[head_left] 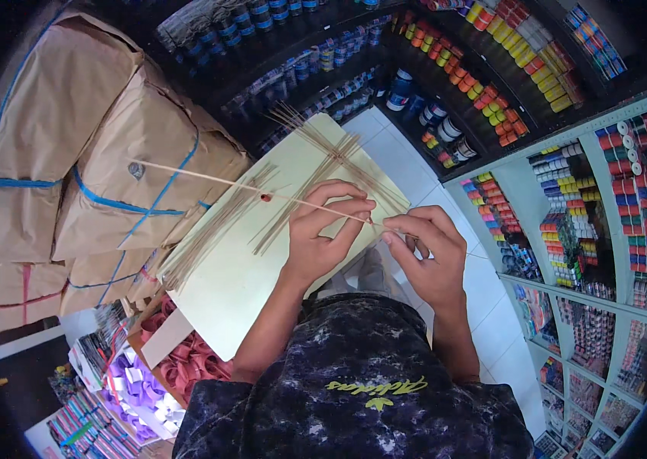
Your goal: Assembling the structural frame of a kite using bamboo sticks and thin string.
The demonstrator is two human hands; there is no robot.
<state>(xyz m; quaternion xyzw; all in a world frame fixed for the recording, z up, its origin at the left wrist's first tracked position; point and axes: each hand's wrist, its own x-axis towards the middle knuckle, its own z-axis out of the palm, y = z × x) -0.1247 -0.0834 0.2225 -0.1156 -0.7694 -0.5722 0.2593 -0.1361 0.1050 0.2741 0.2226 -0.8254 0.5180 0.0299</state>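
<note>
A long thin wooden stick (pixel 216 178) runs from the upper left to between my hands, above the table (pixel 224 298). My left hand (pixel 327 222) pinches it close to its near end. A small grey lump (pixel 137 170) shows at its far end. At the near end, a tiny reddish bit appears by my left fingertips. My right hand (pixel 432 249) is closed in a pinch just beside that end; what its fingertips hold is too small to make out. Beyond my hands lie bundles of thin sticks (pixel 300 187), some crossing, and a small dark red piece (pixel 265 197).
Large brown paper packages (pixel 128 145) tied with blue strap are stacked at the left. Below them sit coiled reddish strips (pixel 193 363) and purple-and-white rolls (pixel 136 390). Shelves (pixel 553 287) packed with colourful small goods line the right and back. White floor tiles (pixel 492 321) show beside the table.
</note>
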